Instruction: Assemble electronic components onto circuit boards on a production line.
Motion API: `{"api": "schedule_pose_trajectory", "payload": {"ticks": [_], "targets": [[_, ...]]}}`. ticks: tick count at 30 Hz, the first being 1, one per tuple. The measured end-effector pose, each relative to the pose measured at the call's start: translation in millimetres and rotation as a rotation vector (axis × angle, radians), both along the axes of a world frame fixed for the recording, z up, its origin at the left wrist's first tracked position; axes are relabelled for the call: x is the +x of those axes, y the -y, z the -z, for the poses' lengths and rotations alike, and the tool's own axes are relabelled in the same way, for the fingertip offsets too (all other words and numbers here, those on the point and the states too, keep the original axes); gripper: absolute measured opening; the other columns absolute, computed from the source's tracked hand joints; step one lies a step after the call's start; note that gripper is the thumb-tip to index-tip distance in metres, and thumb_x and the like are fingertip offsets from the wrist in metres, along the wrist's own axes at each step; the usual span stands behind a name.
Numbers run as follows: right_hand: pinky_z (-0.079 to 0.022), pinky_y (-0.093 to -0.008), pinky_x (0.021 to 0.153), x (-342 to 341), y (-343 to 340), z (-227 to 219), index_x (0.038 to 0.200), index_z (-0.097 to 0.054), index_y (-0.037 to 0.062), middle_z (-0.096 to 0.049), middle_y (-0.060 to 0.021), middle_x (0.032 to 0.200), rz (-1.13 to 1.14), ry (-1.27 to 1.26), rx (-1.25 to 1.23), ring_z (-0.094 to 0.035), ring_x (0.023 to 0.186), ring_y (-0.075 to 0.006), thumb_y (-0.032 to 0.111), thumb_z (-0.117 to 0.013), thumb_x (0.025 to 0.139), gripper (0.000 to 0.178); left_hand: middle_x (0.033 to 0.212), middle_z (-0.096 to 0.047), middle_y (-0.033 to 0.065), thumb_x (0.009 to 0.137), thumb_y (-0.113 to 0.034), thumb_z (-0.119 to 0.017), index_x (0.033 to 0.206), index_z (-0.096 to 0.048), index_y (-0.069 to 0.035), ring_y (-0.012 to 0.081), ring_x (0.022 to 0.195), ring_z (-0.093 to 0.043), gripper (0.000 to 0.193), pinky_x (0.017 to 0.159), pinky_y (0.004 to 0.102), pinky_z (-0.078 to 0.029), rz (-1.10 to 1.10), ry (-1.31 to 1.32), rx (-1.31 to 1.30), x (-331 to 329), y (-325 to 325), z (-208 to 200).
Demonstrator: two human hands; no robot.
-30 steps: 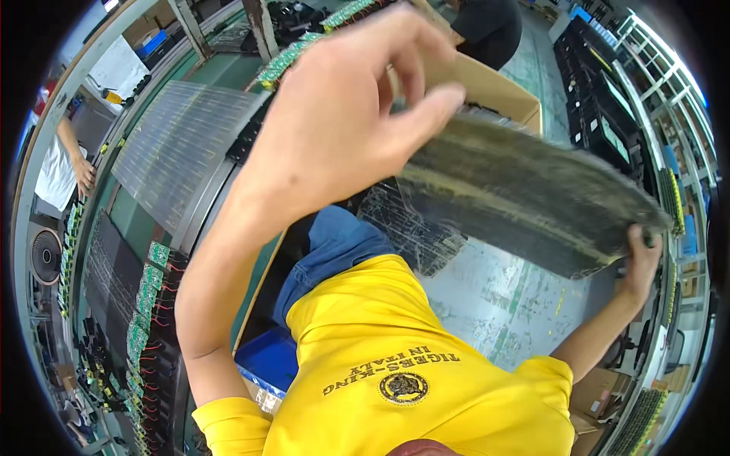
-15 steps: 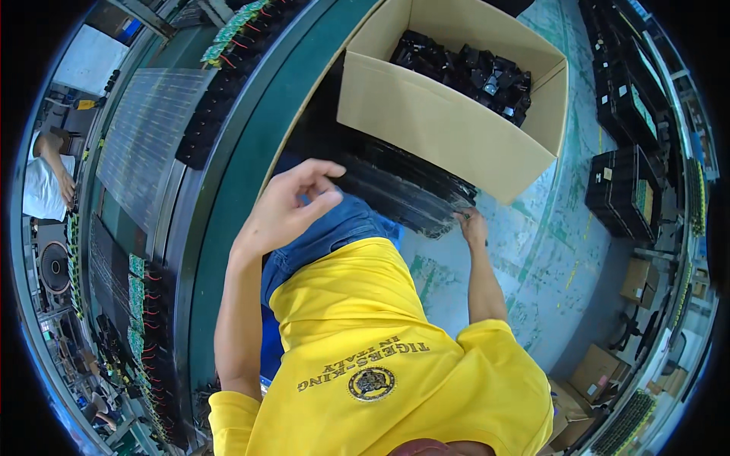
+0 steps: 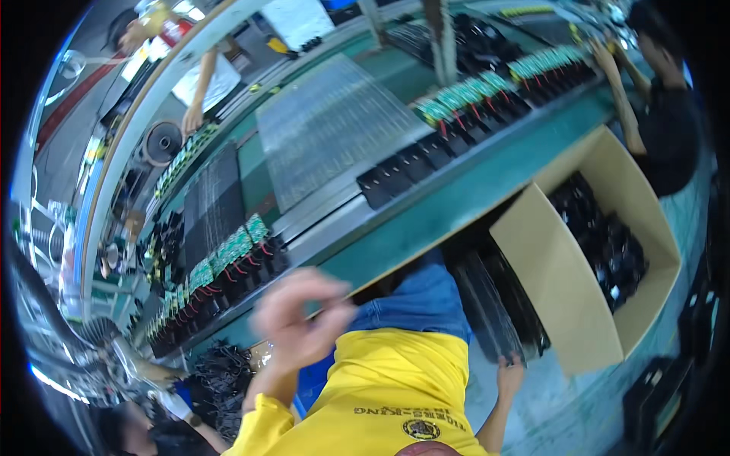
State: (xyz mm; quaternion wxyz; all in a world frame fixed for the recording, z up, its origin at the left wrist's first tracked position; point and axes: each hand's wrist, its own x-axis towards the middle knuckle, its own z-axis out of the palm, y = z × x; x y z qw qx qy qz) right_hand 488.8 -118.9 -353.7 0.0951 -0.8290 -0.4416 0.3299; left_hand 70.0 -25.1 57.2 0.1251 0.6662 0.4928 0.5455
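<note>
My left hand (image 3: 303,318) is raised in front of the bench edge, smeared by motion. Its thumb and fingers curve with a gap between them, and nothing shows in it. Low on the right, my right hand (image 3: 510,371) grips the near end of a long, flat black tray (image 3: 487,304) beside my legs. The thumb lies over the tray's end; the other fingers are partly hidden. Another dark tray-like piece lies along its right side. To the right stands an open cardboard box (image 3: 566,281) holding many small black plastic parts (image 3: 601,243).
A green workbench (image 3: 395,243) crosses ahead, carrying rows of black units with green circuit boards (image 3: 228,254) and red wires. A clear ridged sheet (image 3: 327,129) lies on it. Co-workers are at far left, lower left and the right (image 3: 669,129). Black cables (image 3: 220,372) are piled lower left.
My view has swung toward the bench, so the box and tray appear farther right. My left hand remains raised and is now blurred; my right hand still grips the tray's end.
</note>
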Motion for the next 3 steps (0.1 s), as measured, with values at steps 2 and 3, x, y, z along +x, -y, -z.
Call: {"api": "schedule_pose_trajectory", "payload": {"ticks": [2, 3], "targets": [[-0.062, -0.0448, 0.095, -47.9, -62.3, -126.5, 0.152, -0.07, 0.0093, -0.083, -0.0185, 0.125, -0.152, -0.324, 0.173, -0.08, 0.111, -0.0393, 0.029, -0.085, 0.094, 0.064, 0.076, -0.068, 0.0001, 0.09, 0.002, -0.077, 0.087, -0.07, -0.008, 0.0151, 0.063, -0.056, 0.013, 0.057, 0.026, -0.047, -0.228, -0.093, 0.572, -31.7, 32.6, -63.4], [-0.062, -0.04, 0.097, -68.8, -87.9, -177.1, 0.152, -0.07, 0.0098, -0.083, -0.0175, 0.129, -0.21, -0.514, 0.351, -0.08, 0.113, -0.0382, 0.027, -0.087, 0.091, 0.066, 0.076, -0.068, 0.0001, 0.09, 0.002, -0.077, 0.087, -0.07, -0.008, 0.0151, 0.063, -0.056, 0.013, 0.057, 0.026, -0.047, -0.251, -0.087, 0.587, -35.1, 42.4, -64.8]]}}
